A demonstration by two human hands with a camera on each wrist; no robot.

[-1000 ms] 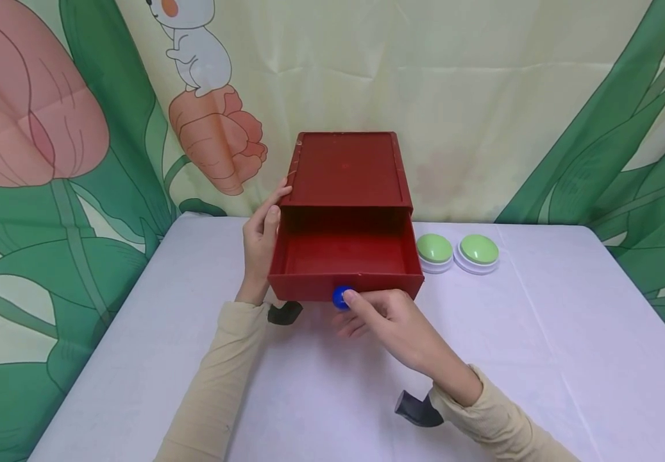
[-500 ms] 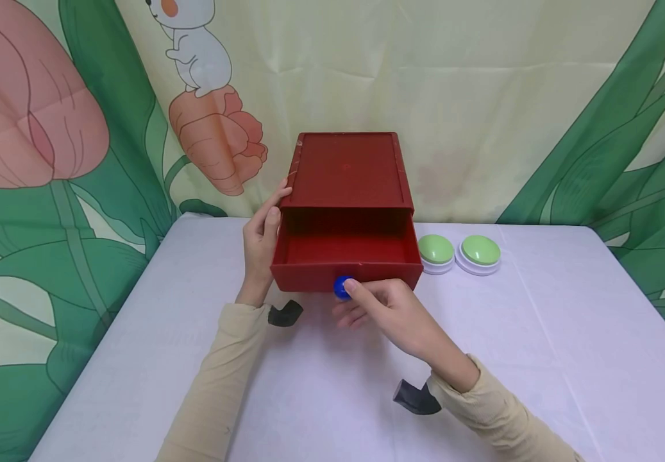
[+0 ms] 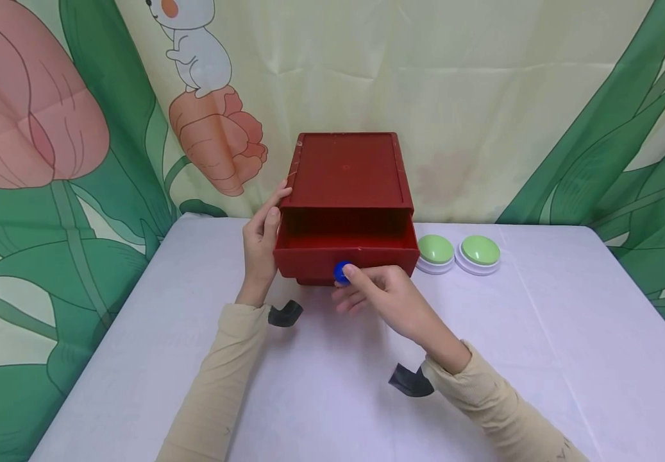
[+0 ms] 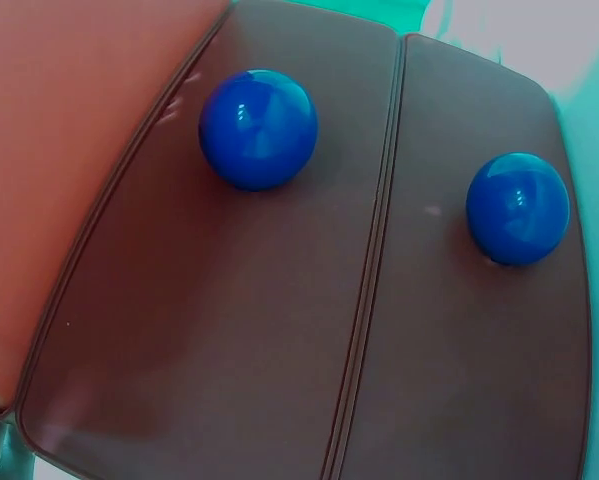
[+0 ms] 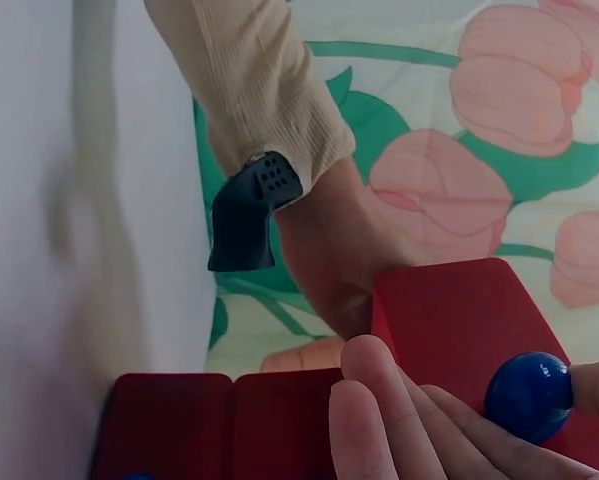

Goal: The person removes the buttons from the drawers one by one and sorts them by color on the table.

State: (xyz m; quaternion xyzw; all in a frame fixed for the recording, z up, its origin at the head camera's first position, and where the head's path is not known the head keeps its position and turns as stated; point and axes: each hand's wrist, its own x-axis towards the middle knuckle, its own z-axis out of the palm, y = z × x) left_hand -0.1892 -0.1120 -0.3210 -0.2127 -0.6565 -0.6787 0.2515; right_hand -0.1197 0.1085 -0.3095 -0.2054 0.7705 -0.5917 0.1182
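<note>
A red drawer box (image 3: pixel 346 170) stands against the back cloth, its top drawer (image 3: pixel 309 262) partly pulled out; the visible part of its inside holds nothing. My right hand (image 3: pixel 392 296) pinches the blue knob (image 3: pixel 341 272) on that drawer's front between thumb and fingers, other fingers extended below it. In the right wrist view, the same blue knob (image 5: pixel 529 397) touches the thumb. My left hand (image 3: pixel 260 250) rests along the box's left side, fingers extended. The left wrist view shows dark red drawer fronts (image 4: pixel 209 320) with two blue knobs (image 4: pixel 259 130), and no hand.
Two green-topped round push buttons (image 3: pixel 435 249) with white bases stand right of the box on the white tablecloth (image 3: pixel 517 359). A printed cloth (image 3: pixel 482 128) hangs close behind. Black wrist mounts (image 3: pixel 413 380) stick out from both sleeves.
The top drawer has slid back partway into the box, the right hand moving away from the person with its knob. The left hand has stayed in place.
</note>
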